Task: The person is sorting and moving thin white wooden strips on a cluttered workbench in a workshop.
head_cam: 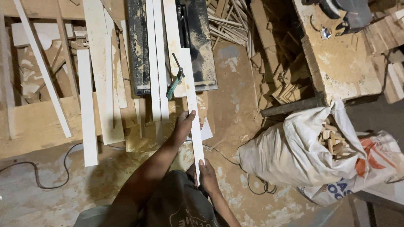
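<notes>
1. left hand (184, 124) clasps the white strip (192, 107) midway along; right hand (207, 176) grips its near end.
2. the strip's far end rests on the dusty saw table (202, 50), beside a green clamp (174, 84).
3. a white sack (290, 153) at right stands open, filled with small wood offcuts (333, 141).
4. more white boards (158, 59) lie on the table.

My head camera looks steeply down past my chest, close over my hands (198, 147), the sawdusty floor (235, 105) seemingly farther below.
</notes>
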